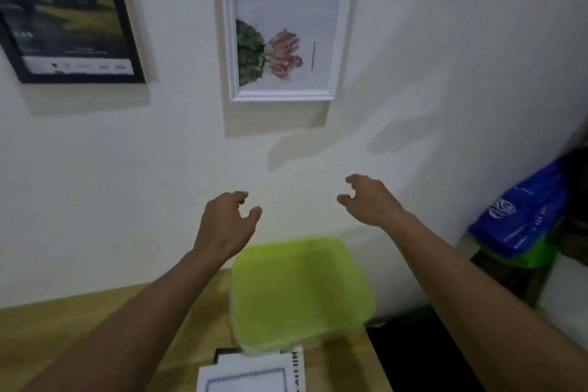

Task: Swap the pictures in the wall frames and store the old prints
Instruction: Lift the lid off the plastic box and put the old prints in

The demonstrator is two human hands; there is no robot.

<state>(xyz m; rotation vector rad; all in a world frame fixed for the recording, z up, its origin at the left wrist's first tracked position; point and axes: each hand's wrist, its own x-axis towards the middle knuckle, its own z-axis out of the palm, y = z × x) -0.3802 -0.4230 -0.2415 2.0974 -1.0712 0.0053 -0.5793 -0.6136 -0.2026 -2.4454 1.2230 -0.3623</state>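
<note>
While both arms reach up from the bottom of the frame toward the white wall (445, 73), the hands hold nothing: the left hand (227, 226), just left of centre, has its fingers loosely curled and spread apart from the thumb, and the right hand (370, 200), slightly higher and right of centre, is likewise spread with bent fingers, gripping nothing. The two hands are apart from each other and well below the white frame (229, 41), which hangs at the top centre of the picture with a tall print of pink flowers and green foliage (270, 51) repeated inside it. Their shadows fall on the wall just under that frame. In the upper left hangs a black frame (132, 38), tilted by the lens, carrying a dark, blurred landscape-like print (63, 9) with a pale strip along its bottom. Low in the picture, a wooden table (47, 337) stands against the wall; on it, below and between the hands, sits a container with a lime-green lid (299, 293). At the bottom edge, just in front of the container and partly tucked under it, lie white printed sheets (248, 375) over something dark-edged. At the right edge, a blue bag (521, 216) with white lettering rests over something green.
</note>
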